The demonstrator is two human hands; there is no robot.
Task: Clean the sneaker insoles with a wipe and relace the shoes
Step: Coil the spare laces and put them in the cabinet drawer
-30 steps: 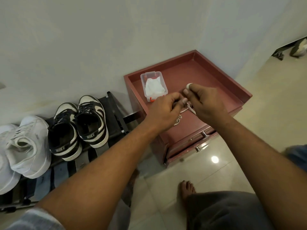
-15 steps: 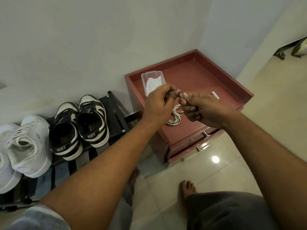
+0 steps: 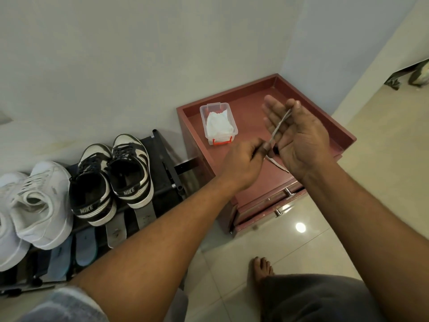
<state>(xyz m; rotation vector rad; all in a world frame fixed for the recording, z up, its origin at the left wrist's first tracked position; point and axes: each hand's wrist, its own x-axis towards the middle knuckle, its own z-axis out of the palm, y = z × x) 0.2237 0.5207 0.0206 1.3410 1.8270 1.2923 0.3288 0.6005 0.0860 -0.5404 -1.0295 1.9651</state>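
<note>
The shoelace (image 3: 279, 125) is a blur across the right hand (image 3: 301, 140), its tail slipping behind it. At lower left, the leftmost white sneaker (image 3: 9, 240) runs off the edge.

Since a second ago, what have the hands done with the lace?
The right hand rose and spread its fingers, pulling the lace taut from the left hand, which still pinches it. The wipe box and sneakers stayed put.

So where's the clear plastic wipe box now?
Head view: the clear plastic wipe box sits on the red-brown cabinet top, back-left corner, beyond the left hand.
</note>
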